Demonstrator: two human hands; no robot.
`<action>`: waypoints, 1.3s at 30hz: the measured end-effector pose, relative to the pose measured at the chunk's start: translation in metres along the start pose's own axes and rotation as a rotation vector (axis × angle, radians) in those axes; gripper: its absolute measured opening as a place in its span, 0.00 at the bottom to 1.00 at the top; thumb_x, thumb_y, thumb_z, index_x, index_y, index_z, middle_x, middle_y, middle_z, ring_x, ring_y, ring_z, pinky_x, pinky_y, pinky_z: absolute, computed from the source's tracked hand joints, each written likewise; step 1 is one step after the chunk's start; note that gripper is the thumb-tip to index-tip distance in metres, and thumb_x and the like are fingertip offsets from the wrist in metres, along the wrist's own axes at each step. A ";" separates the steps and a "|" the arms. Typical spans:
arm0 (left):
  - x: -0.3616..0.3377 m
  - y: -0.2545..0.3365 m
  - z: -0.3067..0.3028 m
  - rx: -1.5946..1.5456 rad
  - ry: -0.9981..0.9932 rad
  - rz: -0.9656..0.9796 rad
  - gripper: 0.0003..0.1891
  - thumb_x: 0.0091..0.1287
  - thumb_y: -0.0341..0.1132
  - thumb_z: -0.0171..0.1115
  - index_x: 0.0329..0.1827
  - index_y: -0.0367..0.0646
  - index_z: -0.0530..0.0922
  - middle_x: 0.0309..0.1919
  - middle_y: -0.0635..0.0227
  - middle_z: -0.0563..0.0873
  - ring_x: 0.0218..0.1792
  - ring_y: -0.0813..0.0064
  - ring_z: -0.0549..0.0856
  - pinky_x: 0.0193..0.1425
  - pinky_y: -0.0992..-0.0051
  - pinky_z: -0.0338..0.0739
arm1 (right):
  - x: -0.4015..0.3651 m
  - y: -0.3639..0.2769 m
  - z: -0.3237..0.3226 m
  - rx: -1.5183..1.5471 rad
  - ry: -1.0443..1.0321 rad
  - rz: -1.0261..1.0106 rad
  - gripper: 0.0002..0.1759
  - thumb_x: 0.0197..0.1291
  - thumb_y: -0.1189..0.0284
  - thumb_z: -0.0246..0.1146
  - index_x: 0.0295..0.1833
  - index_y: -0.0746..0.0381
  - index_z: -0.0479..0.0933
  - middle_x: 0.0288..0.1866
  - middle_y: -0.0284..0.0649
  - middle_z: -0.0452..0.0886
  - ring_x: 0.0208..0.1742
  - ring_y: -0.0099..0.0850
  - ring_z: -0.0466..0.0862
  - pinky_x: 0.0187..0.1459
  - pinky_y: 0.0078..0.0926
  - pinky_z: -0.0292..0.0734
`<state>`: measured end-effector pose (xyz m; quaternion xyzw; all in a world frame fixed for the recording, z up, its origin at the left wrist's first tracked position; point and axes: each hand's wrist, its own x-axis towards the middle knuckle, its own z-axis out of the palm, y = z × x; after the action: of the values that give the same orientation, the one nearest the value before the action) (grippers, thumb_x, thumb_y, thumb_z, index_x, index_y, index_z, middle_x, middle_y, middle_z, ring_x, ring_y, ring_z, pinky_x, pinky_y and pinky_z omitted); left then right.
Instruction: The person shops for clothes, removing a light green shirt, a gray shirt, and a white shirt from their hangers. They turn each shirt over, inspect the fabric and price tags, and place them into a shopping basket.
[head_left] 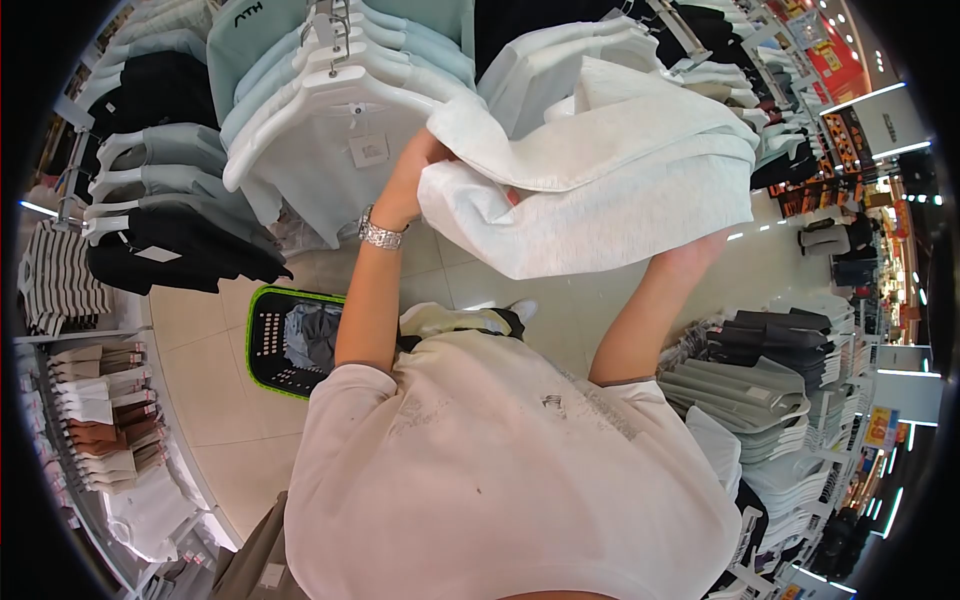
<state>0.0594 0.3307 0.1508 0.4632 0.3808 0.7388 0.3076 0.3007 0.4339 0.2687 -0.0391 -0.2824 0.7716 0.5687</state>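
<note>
A pale, heathered white-grey garment (600, 200) is held up in front of me, bunched and folded over. My left hand (425, 160), with a metal wristwatch (382, 230) on its wrist, is closed on the garment's left side, with its fingers partly tucked in the cloth. Under the right end, my right hand (698, 252) holds the fabric; its fingers are hidden behind it. Just left of the garment, light shirts on a white hanger (335, 92) hang from a rack, one with a square tag (369, 150).
A black shopping basket (262, 345) with a green rim stands on the tiled floor (215, 400) to my left, with grey-blue cloth (312, 335) inside. Dark shirts (165, 245) hang at the left. Folded and hung clothes (745, 390) fill the right. Another person (838, 238) is far off at right.
</note>
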 end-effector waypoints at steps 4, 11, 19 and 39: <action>0.002 -0.005 -0.022 0.145 -0.296 -0.177 0.22 0.56 0.35 0.62 0.53 0.36 0.72 0.48 0.64 0.79 0.50 0.75 0.77 0.56 0.73 0.69 | 0.004 0.011 0.019 -0.360 0.282 -0.128 0.24 0.66 0.60 0.41 0.60 0.64 0.64 0.61 0.48 0.67 0.60 0.42 0.70 0.59 0.40 0.67; -0.011 -0.008 -0.029 -0.244 -0.251 -0.276 0.20 0.56 0.38 0.61 0.50 0.38 0.75 0.42 0.66 0.82 0.42 0.78 0.79 0.46 0.75 0.74 | 0.011 0.013 -0.012 0.016 -0.141 0.118 0.26 0.66 0.59 0.38 0.62 0.65 0.61 0.63 0.48 0.65 0.62 0.41 0.68 0.61 0.40 0.66; 0.012 -0.001 -0.015 0.211 -0.489 -0.633 0.18 0.60 0.39 0.61 0.51 0.45 0.74 0.43 0.71 0.79 0.44 0.83 0.75 0.46 0.78 0.72 | 0.015 0.024 0.041 -0.636 0.178 -0.187 0.24 0.68 0.62 0.37 0.62 0.66 0.60 0.61 0.47 0.67 0.58 0.40 0.72 0.55 0.36 0.73; -0.006 0.023 -0.017 0.454 -0.444 -0.075 0.30 0.48 0.41 0.71 0.53 0.36 0.74 0.50 0.66 0.78 0.49 0.71 0.76 0.52 0.76 0.68 | 0.063 0.060 0.047 -0.031 -0.035 0.145 0.25 0.62 0.60 0.49 0.59 0.65 0.64 0.54 0.45 0.73 0.52 0.36 0.76 0.53 0.34 0.73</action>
<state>0.0441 0.3090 0.1629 0.6555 0.4763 0.5042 0.2988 0.2093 0.4611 0.2954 -0.0549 -0.3006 0.8069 0.5055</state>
